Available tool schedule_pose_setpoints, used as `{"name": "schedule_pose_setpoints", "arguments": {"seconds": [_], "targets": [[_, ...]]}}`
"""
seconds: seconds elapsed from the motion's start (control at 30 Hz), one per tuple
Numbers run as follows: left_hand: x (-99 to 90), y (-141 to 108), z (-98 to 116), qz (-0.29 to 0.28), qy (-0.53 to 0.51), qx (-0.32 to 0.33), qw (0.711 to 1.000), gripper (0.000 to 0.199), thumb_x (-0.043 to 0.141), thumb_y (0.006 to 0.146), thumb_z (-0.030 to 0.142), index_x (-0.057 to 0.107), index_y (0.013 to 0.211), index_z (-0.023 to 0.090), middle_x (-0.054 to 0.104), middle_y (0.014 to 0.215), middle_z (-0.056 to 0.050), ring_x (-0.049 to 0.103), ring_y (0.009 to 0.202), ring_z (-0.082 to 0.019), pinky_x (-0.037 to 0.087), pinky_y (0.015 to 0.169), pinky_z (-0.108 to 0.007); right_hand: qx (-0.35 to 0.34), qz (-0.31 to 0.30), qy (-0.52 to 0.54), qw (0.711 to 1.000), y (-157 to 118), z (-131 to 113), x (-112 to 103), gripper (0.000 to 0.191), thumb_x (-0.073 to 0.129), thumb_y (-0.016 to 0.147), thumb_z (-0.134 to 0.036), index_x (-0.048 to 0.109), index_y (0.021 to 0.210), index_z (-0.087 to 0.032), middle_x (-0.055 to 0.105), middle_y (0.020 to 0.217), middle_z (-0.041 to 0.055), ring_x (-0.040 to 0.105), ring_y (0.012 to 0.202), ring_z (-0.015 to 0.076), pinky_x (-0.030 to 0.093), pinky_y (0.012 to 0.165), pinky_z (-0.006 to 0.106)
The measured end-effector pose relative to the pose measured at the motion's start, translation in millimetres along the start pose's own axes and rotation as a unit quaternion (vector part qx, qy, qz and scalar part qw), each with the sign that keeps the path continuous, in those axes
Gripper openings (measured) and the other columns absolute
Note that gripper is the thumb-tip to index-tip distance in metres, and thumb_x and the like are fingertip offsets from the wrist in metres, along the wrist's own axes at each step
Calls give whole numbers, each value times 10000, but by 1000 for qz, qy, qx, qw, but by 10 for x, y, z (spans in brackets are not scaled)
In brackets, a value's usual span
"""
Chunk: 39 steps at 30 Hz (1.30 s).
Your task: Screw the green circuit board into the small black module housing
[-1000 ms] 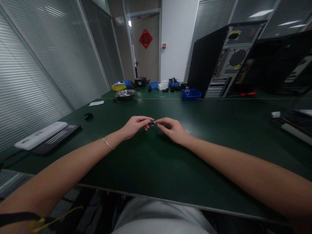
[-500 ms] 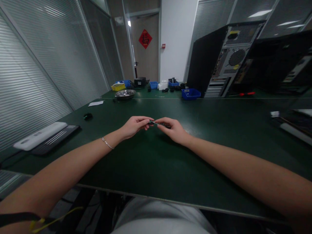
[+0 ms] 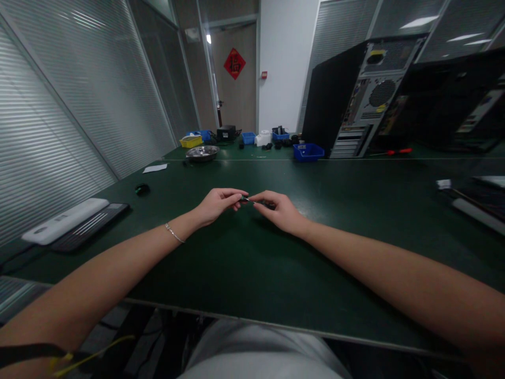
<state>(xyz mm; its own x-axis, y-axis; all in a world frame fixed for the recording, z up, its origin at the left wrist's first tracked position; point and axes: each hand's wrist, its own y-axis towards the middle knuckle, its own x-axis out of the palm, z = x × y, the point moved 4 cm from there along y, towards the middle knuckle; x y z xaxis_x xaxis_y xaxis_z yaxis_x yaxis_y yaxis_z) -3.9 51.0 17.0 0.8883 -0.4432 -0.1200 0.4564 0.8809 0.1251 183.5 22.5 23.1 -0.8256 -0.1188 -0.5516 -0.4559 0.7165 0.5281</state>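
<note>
My left hand [image 3: 216,204] is closed, its thumb and fingers pinching a small dark piece [image 3: 244,199] with a hint of green. Close beside it on the right, my right hand [image 3: 281,211] is also closed, on a thin tool [image 3: 255,202] with a slim metal shaft and a dark part under the fingers. The tool's tip points left and meets the small piece, or nearly so. Fingers cover most of both things, so their exact kind cannot be made out. Both hands are above the middle of the green table [image 3: 252,263].
A keyboard [image 3: 90,226] and a mouse [image 3: 142,189] lie to the left. Farther back are a metal bowl [image 3: 202,153], a blue bin [image 3: 308,152] and a yellow bin [image 3: 191,141]. A computer tower [image 3: 335,95] stands back right, near a red-handled screwdriver [image 3: 399,151].
The thin tool has shifted slightly in my right fingers, and more of its dark part shows. Both hands stay in nearly the same place.
</note>
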Motion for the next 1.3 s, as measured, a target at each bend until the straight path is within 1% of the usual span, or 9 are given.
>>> {"name": "schedule_pose_setpoints", "arguments": {"seconds": [0.33, 0.6, 0.7, 0.8, 0.87, 0.97, 1.13, 1.2, 1.3], "targets": [[-17, 4, -29, -12, -42, -22, 999, 299, 678, 807, 267, 698, 1067, 122, 655, 831, -60, 561, 708, -110, 440, 656, -247, 3, -10, 53, 999, 11, 57, 18, 251, 573, 869, -253, 689, 1083, -192, 694, 1047, 76, 636, 950, 210, 490, 836, 355], [1, -9, -23, -31, -65, -31, 997, 280, 655, 830, 260, 691, 1070, 119, 676, 897, -87, 570, 720, -110, 453, 674, -250, 14, -24, 98, 995, 12, 47, 29, 240, 565, 876, -248, 674, 1081, -190, 685, 1057, 70, 628, 980, 202, 479, 859, 344], [22, -18, 7, -27, -72, -36, 996, 310, 614, 860, 268, 660, 1133, 129, 685, 908, -100, 572, 711, -114, 466, 681, -260, 25, -22, 104, 994, 18, 40, 36, 226, 553, 883, -269, 661, 1060, -178, 682, 1001, 60, 627, 917, 186, 480, 817, 325], [18, -12, 23, -16, -74, -33, 997, 309, 582, 877, 261, 647, 1154, 143, 678, 902, -89, 569, 714, -110, 473, 696, -252, 45, -15, 95, 994, 18, 31, 31, 202, 547, 886, -301, 653, 985, -159, 659, 888, 42, 602, 774, 153, 473, 700, 281], [13, -5, 23, -9, -61, -25, 998, 277, 578, 876, 274, 667, 1103, 142, 665, 898, -80, 572, 725, -114, 475, 698, -248, 51, -26, 93, 994, 13, 13, 33, 206, 542, 889, -316, 647, 963, -155, 642, 855, 35, 574, 707, 135, 456, 641, 260], [35, -7, 30, -11, -7, -3, 1000, 276, 568, 879, 310, 670, 1081, 153, 650, 903, -67, 582, 769, -133, 481, 718, -267, 47, -53, 93, 993, 5, -19, 40, 221, 536, 894, -327, 646, 987, -158, 640, 873, 36, 560, 686, 124, 447, 619, 249], [141, -41, 72, -63, 109, 35, 991, 389, 564, 879, 287, 575, 1253, 179, 637, 990, -68, 586, 876, -163, 476, 809, -314, 51, -52, 82, 994, 4, -10, 39, 243, 534, 899, -330, 647, 1020, -152, 652, 909, 48, 568, 670, 119, 452, 616, 251], [152, -47, 75, -68, 131, 35, 988, 441, 565, 876, 272, 528, 1306, 183, 633, 1044, -74, 590, 925, -176, 470, 845, -331, 54, -47, 81, 994, 5, 3, 42, 246, 536, 898, -332, 650, 1019, -151, 657, 902, 47, 575, 665, 120, 455, 617, 253], [136, -44, 82, -65, 161, 48, 984, 414, 554, 878, 273, 544, 1282, 181, 622, 1144, -87, 585, 1015, -201, 460, 894, -352, 59, -39, 80, 994, 4, 11, 42, 254, 540, 895, -339, 652, 1030, -155, 661, 893, 45, 585, 669, 125, 459, 619, 257]]}}
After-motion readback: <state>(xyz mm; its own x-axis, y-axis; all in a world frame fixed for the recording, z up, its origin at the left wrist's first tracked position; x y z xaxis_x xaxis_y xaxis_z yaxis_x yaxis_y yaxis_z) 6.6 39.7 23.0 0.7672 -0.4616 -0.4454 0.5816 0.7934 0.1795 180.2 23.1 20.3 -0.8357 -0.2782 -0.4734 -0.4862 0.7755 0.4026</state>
